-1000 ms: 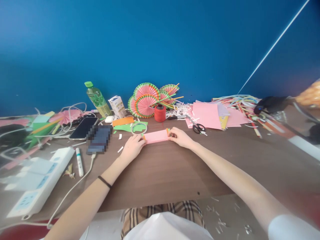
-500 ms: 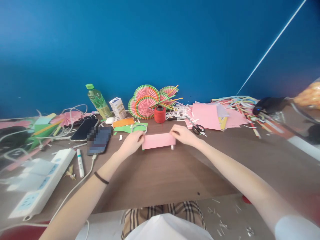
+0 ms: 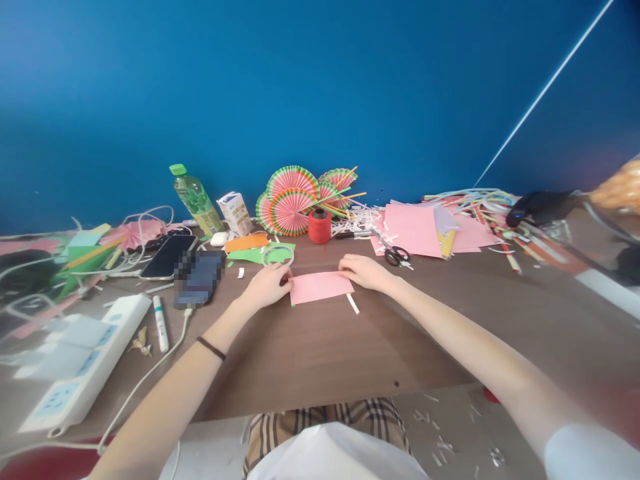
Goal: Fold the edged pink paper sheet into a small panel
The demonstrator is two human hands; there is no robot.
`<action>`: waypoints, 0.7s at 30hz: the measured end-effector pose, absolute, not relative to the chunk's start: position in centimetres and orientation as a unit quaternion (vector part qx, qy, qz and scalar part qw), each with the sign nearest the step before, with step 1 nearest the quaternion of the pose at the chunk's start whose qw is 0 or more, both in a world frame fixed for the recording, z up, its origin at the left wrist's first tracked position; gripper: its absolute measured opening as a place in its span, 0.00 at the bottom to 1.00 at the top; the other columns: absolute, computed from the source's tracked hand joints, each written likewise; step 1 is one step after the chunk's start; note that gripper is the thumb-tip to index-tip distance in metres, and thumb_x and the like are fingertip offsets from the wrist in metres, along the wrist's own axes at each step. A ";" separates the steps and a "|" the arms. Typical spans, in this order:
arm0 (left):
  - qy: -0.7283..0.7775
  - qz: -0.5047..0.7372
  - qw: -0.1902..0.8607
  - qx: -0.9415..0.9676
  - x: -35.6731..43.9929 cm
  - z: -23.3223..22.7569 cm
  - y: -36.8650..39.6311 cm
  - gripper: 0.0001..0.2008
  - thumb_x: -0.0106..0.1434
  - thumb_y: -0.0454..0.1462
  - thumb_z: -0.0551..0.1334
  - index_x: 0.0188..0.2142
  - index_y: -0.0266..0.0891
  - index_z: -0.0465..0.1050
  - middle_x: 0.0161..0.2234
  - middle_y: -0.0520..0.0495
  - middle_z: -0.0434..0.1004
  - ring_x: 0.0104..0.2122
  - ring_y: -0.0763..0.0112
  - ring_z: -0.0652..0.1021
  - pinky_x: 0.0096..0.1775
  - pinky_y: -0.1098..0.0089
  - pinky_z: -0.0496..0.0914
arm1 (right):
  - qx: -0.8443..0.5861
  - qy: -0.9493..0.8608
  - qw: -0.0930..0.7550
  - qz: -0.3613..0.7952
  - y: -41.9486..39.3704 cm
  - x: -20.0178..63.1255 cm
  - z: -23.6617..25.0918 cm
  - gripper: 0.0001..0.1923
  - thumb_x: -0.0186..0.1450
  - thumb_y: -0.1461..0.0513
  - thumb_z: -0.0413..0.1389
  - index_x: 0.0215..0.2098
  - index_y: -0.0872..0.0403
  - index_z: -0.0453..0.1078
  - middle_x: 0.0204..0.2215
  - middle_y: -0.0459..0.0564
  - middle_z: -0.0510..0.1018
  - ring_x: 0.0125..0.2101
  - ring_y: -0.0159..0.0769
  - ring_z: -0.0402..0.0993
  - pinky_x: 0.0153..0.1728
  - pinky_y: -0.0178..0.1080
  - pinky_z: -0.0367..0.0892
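A strip of pink paper [image 3: 321, 287] stretches between my two hands, just above or on the brown table. My left hand [image 3: 269, 285] pinches its left end, with a bit of green showing at the lower corner. At the upper right corner, my right hand [image 3: 367, 272] grips the paper between thumb and fingers. A narrow white paper strip [image 3: 353, 304] lies by the paper's lower right corner. Beyond my left hand are a roll of clear tape [image 3: 279, 255] and green paper [image 3: 245, 255]. Whether the pink paper is layered I cannot tell.
Pleated paper fans [image 3: 293, 210] and a red thread spool [image 3: 319, 227] stand at the back. Scissors [image 3: 397, 255] lie beside pink sheets [image 3: 413, 230] on the right. To the left are a green bottle [image 3: 197, 200], phones [image 3: 200, 279], a marker [image 3: 161, 325] and a power strip [image 3: 85, 367].
The pink paper has shifted slightly right and down and lies flatter. More of the white strip shows at its lower right corner. Both hands still hold the ends.
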State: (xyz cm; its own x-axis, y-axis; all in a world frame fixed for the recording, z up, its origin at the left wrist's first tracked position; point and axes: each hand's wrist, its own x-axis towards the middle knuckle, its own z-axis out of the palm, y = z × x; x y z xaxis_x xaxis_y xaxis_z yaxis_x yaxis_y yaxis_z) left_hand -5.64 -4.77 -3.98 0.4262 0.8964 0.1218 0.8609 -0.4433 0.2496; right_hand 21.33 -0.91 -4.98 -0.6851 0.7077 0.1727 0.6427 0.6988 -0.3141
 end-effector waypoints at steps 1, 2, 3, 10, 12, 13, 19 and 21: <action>0.525 0.116 0.077 0.840 -5.4 -3.8 -4.7 0.04 0.57 0.36 0.55 0.29 0.39 0.67 0.30 0.48 0.68 0.34 0.66 0.70 0.36 0.67 0.65 | -0.370 -0.911 0.143 0.114 -0.9 21.4 -5.0 0.07 0.64 0.62 0.49 0.31 0.56 0.67 0.29 0.49 0.69 0.32 0.34 0.66 0.33 0.33 0.58; 0.527 0.114 0.081 0.838 -5.3 -3.8 -4.7 0.05 0.58 0.37 0.55 0.29 0.39 0.67 0.30 0.48 0.68 0.34 0.65 0.70 0.37 0.67 0.65 | -0.369 -0.911 0.143 0.114 -0.9 21.4 -5.0 0.07 0.64 0.62 0.49 0.31 0.56 0.67 0.29 0.49 0.69 0.32 0.34 0.66 0.33 0.33 0.58; 0.530 0.114 0.086 0.836 -5.1 -3.7 -4.6 0.05 0.58 0.37 0.54 0.29 0.39 0.66 0.30 0.48 0.68 0.34 0.65 0.70 0.36 0.67 0.65 | -0.368 -0.912 0.143 0.114 -0.8 21.4 -5.0 0.07 0.64 0.62 0.49 0.31 0.56 0.67 0.29 0.49 0.69 0.33 0.34 0.66 0.33 0.33 0.58; 0.497 0.106 0.064 0.859 -5.5 -4.5 -3.9 0.06 0.61 0.35 0.53 0.28 0.38 0.65 0.29 0.46 0.69 0.34 0.65 0.70 0.36 0.67 0.65 | -0.342 -0.924 0.122 0.121 -0.5 21.5 -4.6 0.07 0.64 0.64 0.49 0.31 0.57 0.68 0.30 0.49 0.71 0.31 0.33 0.66 0.33 0.33 0.58; 0.476 0.110 0.052 0.871 -5.8 -4.5 -3.8 0.06 0.61 0.35 0.53 0.28 0.38 0.65 0.29 0.47 0.69 0.33 0.66 0.70 0.36 0.67 0.65 | -0.333 -0.928 0.117 0.118 -0.4 21.5 -4.6 0.07 0.64 0.64 0.49 0.31 0.56 0.68 0.30 0.49 0.71 0.31 0.33 0.66 0.33 0.33 0.58; 0.467 0.111 0.044 0.876 -5.9 -4.5 -3.8 0.06 0.61 0.35 0.53 0.28 0.38 0.65 0.29 0.47 0.69 0.33 0.66 0.70 0.35 0.68 0.65 | -0.327 -0.931 0.115 0.112 -0.4 21.4 -4.6 0.07 0.64 0.64 0.48 0.31 0.56 0.68 0.30 0.49 0.71 0.31 0.33 0.66 0.33 0.33 0.58; 0.424 0.095 -0.031 0.900 -6.2 -4.5 -4.5 0.08 0.62 0.36 0.52 0.28 0.38 0.65 0.28 0.46 0.69 0.33 0.66 0.69 0.36 0.67 0.63 | -0.293 -0.951 0.096 0.008 -1.1 21.2 -5.2 0.10 0.65 0.64 0.46 0.32 0.57 0.67 0.30 0.52 0.71 0.33 0.35 0.64 0.36 0.35 0.56; 0.417 0.082 -0.081 0.902 -6.1 -4.4 -4.9 0.09 0.63 0.36 0.51 0.28 0.38 0.65 0.28 0.46 0.69 0.32 0.66 0.69 0.36 0.66 0.62 | -0.306 -0.948 0.081 -0.041 -1.7 21.0 -5.4 0.11 0.65 0.64 0.45 0.32 0.57 0.68 0.31 0.52 0.71 0.33 0.36 0.63 0.35 0.36 0.55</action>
